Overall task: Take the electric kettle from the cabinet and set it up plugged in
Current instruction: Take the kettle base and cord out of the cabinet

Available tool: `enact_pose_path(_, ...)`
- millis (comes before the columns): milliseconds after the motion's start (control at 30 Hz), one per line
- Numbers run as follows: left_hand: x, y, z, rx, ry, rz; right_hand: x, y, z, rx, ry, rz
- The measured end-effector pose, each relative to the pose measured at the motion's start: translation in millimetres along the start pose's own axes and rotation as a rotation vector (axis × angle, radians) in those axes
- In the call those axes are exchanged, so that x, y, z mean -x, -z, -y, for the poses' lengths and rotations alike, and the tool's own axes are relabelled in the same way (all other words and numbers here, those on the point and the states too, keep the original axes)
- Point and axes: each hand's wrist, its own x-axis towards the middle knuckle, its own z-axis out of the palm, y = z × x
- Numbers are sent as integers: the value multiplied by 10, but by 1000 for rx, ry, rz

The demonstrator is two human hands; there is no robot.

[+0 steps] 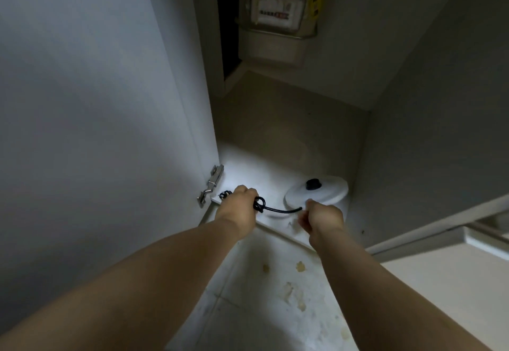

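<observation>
The tall white cabinet door (91, 97) stood swung open on the left, and the dim grey cabinet interior (289, 119) ran back to a boxy beige utility meter (278, 14) mounted high at the rear. On the pale cabinet floor (256, 169), in the near right corner, sat the round white plastic kettle base (316, 192) with its black centre connector; the kettle jug itself was nowhere in view, so it was either hidden or elsewhere. A steel door hinge (210, 185) showed at the lower left edge of the opening.

Both bare arms reached in. The left hand (239, 204) was clenched around a coiled bundle of thin black power cord (264, 206), with what looked like the plug (224, 194) poking out past the knuckles, though the dim light made that uncertain. The right hand (321, 220) was closed just in front of the base, where the cord's far end met it; whether it pinched the cord or the base's rim could not be told.

The base should be light, rigid and smooth, best taken by its rim with fingers under the edge. The cord is limp and springy, liable to uncoil and snag on the hinge, so it wants gathering in the fist.
</observation>
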Motion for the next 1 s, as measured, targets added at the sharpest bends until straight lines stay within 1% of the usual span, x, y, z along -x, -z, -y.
enact_pose_path(67, 197, 203, -92, 12, 25, -13, 259, 64, 89, 23, -29, 32)
enact_pose_path(167, 620, 634, -248, 17, 83, 17, 853, 233, 317, 83, -107, 67)
enact_pose_path(200, 771, 812, -317, 18, 86, 21, 1057, 294, 411, 120, -102, 67)
enact_pose_path(267, 1097, 1233, -489, -4, 90, 49, 1557, 402, 651, 163, -112, 78)
enact_pose_path(300, 1300, 1564, -617, -6, 91, 53, 1901, 487, 867, 175, -126, 73)
enact_pose_path(400, 1752, 2200, -915, -19, 97, 61, 2605, 666, 1236, 114, -174, 118)
enact_pose_path(467, 2154, 2829, -1188, -27, 102, 52, 3275, 845, 1676, 78, -187, 157)
enact_pose_path(500, 2292, 2982, -1257, -25, 94, 48, 3460, 895, 1760, 61, -180, 170)
enact_pose_path(533, 2462, 3287, -1389, -17, 109, 41, 3743, 961, 1966, 58, -172, 182)
enact_pose_path(633, 2836, 3930, -1622, 34, 121, 10, 4370, 1098, 2354, 77, -126, 266)
enact_pose_path(667, 3092, 4313, -1790, 55, 117, -5, 4769, 1239, 2594, 91, -90, 266)
enact_pose_path(733, 3249, 4634, -1900, 62, 96, -10, 5021, 1283, 2754, 99, -53, 305)
enact_pose_path(800, 3546, 5090, -2049, 52, 104, -64, 5460, 1420, 3001, 98, -34, 358)
enact_pose_path(867, 3815, 5386, -2138, 60, 122, -145, 5813, 1521, 3118, 101, -25, 438)
enact_pose_path(933, 3881, 5611, -2160, 73, 138, -208, 5999, 1500, 3262, 111, -34, 514)
enact_pose_path(1000, 4059, 5833, -2225, 84, 135, -307, 6260, 1533, 3418, 151, 17, 563)
